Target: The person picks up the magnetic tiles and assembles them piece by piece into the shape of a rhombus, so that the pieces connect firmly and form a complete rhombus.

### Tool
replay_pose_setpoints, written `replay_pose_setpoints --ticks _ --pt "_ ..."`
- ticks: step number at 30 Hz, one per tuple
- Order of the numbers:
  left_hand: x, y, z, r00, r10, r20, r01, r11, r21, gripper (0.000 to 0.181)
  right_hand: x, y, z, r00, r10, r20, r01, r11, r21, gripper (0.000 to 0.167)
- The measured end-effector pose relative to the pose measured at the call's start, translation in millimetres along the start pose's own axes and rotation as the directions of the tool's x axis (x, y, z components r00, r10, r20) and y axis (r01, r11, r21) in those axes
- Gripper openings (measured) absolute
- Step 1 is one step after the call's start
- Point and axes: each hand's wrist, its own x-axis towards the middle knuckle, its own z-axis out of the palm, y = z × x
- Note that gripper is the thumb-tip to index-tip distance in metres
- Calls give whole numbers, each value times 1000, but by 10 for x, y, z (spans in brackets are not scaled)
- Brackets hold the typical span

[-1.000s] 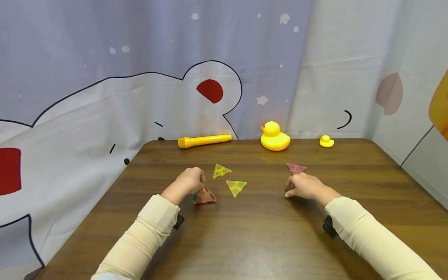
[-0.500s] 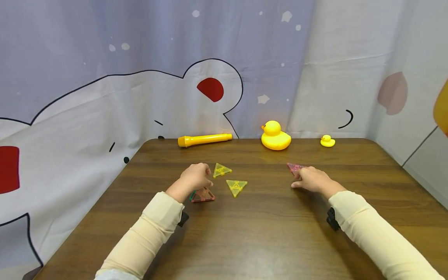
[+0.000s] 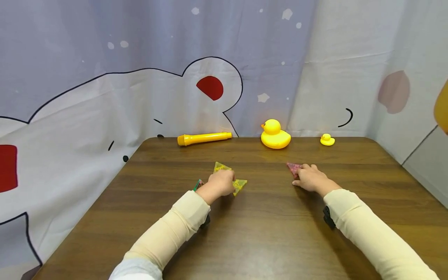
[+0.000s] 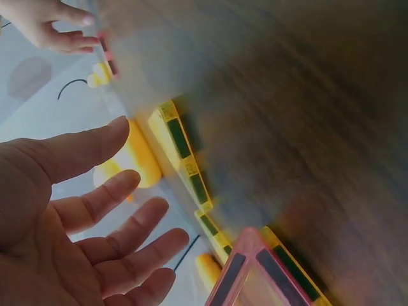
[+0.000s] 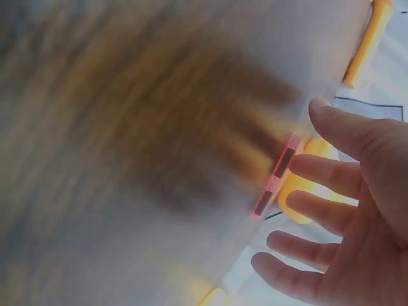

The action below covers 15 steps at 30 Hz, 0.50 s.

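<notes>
My left hand [image 3: 222, 184] hangs over the nearer yellow triangular tile [image 3: 240, 184], its fingers loosely spread in the left wrist view. The farther yellow triangular tile [image 3: 220, 167] lies just beyond that hand. A red triangular tile [image 4: 285, 274] shows beside the yellow ones in the left wrist view; in the head view my left arm hides most of it. At the right, a pink triangular tile [image 3: 294, 168] is partly covered by my right hand [image 3: 310, 178]. The right fingers are apart, the index fingertip at the pink tile's edge [image 5: 282, 163]; whether it touches cannot be told.
Along the back edge of the wooden table [image 3: 266, 233] stand a yellow microphone-shaped toy [image 3: 204, 138], a large yellow duck [image 3: 275, 136] and a small yellow duck [image 3: 327, 140]. A green edge [image 3: 197, 185] shows by the left wrist. A printed curtain [image 3: 140, 101] hangs behind.
My left hand has moved right, from above the red tile to the nearer yellow tile. My right hand has shifted slightly right and away from me, to the pink tile. The tiles have not visibly moved.
</notes>
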Motion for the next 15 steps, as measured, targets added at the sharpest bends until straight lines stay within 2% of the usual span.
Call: replay_pose_setpoints --ticks 4,8,15 --pt "72 30 21 999 -33 -1 33 999 18 28 -34 -85 -13 999 -45 -13 44 998 -34 20" --pt "103 34 43 998 -55 20 54 997 46 29 -96 -189 -18 995 -97 -24 95 993 -71 25" --pt "135 47 93 996 -77 55 74 996 59 33 -212 -316 3 986 -162 -28 160 985 -66 28"
